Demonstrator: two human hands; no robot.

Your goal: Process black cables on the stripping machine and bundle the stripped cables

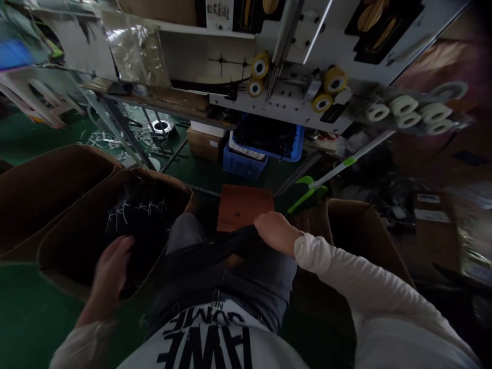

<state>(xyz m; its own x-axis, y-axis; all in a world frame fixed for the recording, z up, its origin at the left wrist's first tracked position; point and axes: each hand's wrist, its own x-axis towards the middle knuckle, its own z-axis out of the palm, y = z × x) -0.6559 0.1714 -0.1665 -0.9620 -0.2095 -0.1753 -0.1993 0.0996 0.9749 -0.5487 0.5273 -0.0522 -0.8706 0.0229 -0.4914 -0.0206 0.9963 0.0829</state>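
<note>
My right hand (pixel 273 229) is closed on one end of a bundle of black strands (pixel 207 253), in front of a reddish-brown board (pixel 244 205). The bundle stretches leftward across my lap, and its far end is hard to make out in the dark. Over the near side of an open cardboard box (pixel 54 271) at the left is my left hand (pixel 113 269), blurred, its fingers not clear. Inside that box lie dark items with white ties (pixel 123 212).
A machine with yellow rollers (pixel 260 65) stands ahead. Beneath it are a blue tray (pixel 298 146) and a blue crate (pixel 244 165). Another open box (pixel 357 225) is at the right, near a pole with green prongs (pixel 307 197). White stool (pixel 46 100) at far left.
</note>
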